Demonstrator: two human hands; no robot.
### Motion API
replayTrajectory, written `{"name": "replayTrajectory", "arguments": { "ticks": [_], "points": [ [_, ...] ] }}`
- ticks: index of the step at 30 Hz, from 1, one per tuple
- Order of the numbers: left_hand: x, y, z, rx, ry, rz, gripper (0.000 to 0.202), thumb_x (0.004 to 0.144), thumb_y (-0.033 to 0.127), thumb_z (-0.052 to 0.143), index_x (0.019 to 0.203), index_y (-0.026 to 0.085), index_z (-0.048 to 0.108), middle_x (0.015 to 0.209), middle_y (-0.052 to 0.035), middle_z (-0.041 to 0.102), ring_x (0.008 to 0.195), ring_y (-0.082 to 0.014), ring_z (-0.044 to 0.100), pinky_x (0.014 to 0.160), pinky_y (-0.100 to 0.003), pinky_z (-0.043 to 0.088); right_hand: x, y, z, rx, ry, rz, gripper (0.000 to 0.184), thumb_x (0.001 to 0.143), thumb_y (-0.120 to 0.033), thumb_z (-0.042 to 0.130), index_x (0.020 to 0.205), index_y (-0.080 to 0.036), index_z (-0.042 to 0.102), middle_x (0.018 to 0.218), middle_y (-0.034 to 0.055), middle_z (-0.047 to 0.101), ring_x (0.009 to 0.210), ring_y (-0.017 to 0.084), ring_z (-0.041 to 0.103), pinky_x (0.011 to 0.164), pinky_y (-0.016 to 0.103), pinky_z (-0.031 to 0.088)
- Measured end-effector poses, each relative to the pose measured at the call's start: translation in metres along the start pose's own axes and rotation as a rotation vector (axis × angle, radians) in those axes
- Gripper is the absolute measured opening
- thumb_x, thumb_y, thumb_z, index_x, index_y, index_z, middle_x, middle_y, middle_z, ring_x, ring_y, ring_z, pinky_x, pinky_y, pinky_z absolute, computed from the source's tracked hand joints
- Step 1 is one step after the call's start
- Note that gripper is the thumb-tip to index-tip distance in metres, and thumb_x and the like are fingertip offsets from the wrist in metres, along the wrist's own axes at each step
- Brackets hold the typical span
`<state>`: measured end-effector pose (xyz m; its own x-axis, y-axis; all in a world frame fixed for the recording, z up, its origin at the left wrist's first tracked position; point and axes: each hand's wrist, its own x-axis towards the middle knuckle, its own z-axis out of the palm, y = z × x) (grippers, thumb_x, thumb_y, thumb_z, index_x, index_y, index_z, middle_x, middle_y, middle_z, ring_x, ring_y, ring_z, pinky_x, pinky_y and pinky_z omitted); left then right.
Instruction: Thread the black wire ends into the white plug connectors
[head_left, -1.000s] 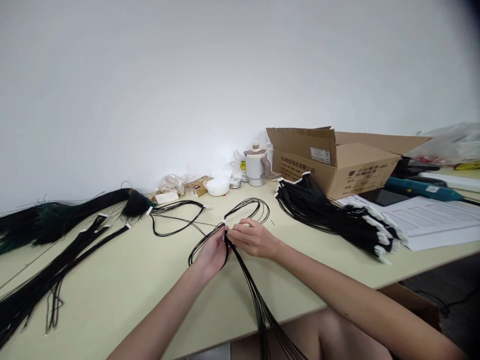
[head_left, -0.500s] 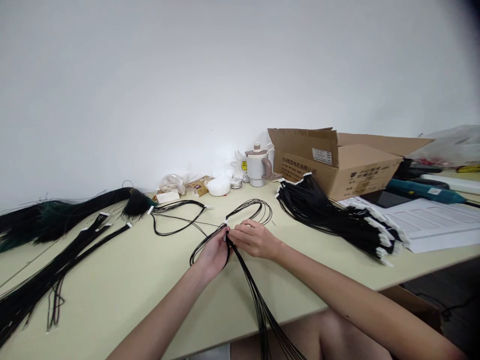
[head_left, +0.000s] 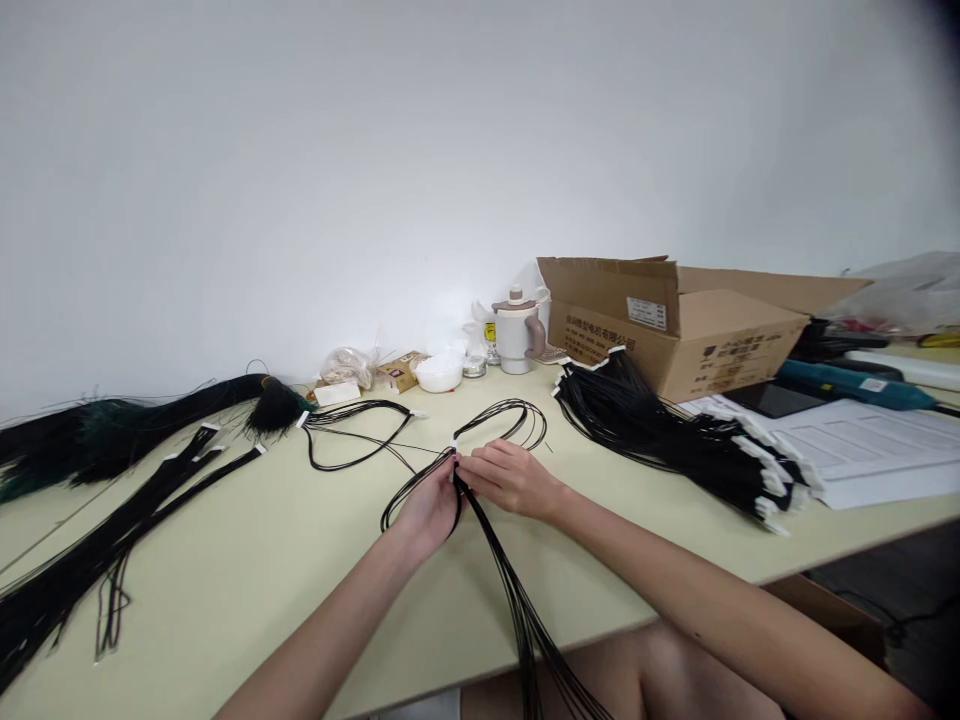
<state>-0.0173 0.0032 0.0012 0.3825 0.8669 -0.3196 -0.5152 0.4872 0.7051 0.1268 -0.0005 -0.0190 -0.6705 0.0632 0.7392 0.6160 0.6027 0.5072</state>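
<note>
My left hand and my right hand meet at the middle of the pale table. Both are closed on a bunch of thin black wires with small white connectors at the pinch point. The wires loop out past my fingers toward the wall and trail down over the table's near edge between my arms. My fingertips touch each other at the white connectors.
A big pile of black wires with white ends lies to the right, beside an open cardboard box. More wire bundles lie at the left. A white mug, small containers and papers stand further back.
</note>
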Motion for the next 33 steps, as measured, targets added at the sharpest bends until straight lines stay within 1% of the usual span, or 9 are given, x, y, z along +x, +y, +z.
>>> {"name": "replayTrajectory", "arguments": {
  "ticks": [10, 15, 20, 24, 29, 33],
  "points": [
    [-0.0012, 0.0004, 0.0024, -0.003, 0.024, 0.021, 0.009, 0.079, 0.015, 0.046, 0.077, 0.012, 0.053, 0.070, -0.0002, 0.058, 0.061, -0.0050, 0.051, 0.067, -0.019, 0.042, 0.0010, 0.0004, -0.0003, 0.022, 0.007, 0.020, 0.012, 0.083, -0.010, 0.048, 0.092, -0.009, 0.056, 0.093, 0.0065, 0.059, 0.082, 0.012, 0.049, 0.065, 0.026, 0.040],
    [-0.0010, 0.0004, 0.0024, -0.036, 0.006, 0.020, 0.007, 0.078, 0.014, 0.047, 0.077, 0.012, 0.054, 0.074, -0.0012, 0.060, 0.064, -0.0052, 0.052, 0.070, -0.019, 0.042, 0.0007, -0.0008, 0.0004, 0.048, -0.006, 0.057, 0.012, 0.083, -0.011, 0.048, 0.093, -0.011, 0.055, 0.094, 0.0053, 0.059, 0.082, 0.012, 0.049, 0.066, 0.026, 0.040],
    [0.0019, -0.0012, -0.0005, 0.010, 0.013, 0.026, 0.009, 0.079, 0.016, 0.047, 0.078, 0.012, 0.054, 0.074, -0.0008, 0.058, 0.062, -0.0043, 0.050, 0.065, -0.018, 0.041, -0.0011, -0.0028, 0.0026, 0.069, -0.017, 0.100, 0.013, 0.083, -0.011, 0.047, 0.094, -0.012, 0.054, 0.096, 0.0050, 0.059, 0.080, 0.012, 0.049, 0.067, 0.026, 0.041],
    [0.0021, -0.0016, -0.0013, 0.003, 0.012, 0.034, 0.008, 0.078, 0.015, 0.047, 0.078, 0.012, 0.055, 0.071, -0.0001, 0.058, 0.060, -0.0042, 0.050, 0.063, -0.018, 0.039, -0.0008, -0.0030, 0.0042, 0.089, -0.019, 0.126, 0.014, 0.084, -0.011, 0.044, 0.095, -0.014, 0.052, 0.094, 0.0051, 0.059, 0.079, 0.012, 0.050, 0.067, 0.025, 0.041],
    [-0.0014, -0.0008, 0.0011, -0.009, 0.015, 0.031, 0.007, 0.077, 0.013, 0.047, 0.076, 0.011, 0.054, 0.069, -0.0001, 0.059, 0.060, -0.0049, 0.051, 0.062, -0.018, 0.040, 0.0029, -0.0062, 0.0040, 0.199, -0.022, 0.219, 0.013, 0.083, -0.011, 0.042, 0.093, -0.015, 0.050, 0.089, 0.0051, 0.059, 0.079, 0.013, 0.051, 0.068, 0.025, 0.043],
    [-0.0014, -0.0016, 0.0007, -0.021, 0.026, 0.040, 0.008, 0.078, 0.014, 0.047, 0.073, 0.012, 0.052, 0.063, 0.0008, 0.057, 0.056, -0.0048, 0.050, 0.061, -0.019, 0.041, 0.0048, -0.0095, 0.0023, 0.388, 0.009, 0.345, 0.015, 0.083, -0.012, 0.041, 0.096, -0.016, 0.048, 0.090, 0.0059, 0.058, 0.085, 0.014, 0.052, 0.074, 0.028, 0.045]
  ]
}}
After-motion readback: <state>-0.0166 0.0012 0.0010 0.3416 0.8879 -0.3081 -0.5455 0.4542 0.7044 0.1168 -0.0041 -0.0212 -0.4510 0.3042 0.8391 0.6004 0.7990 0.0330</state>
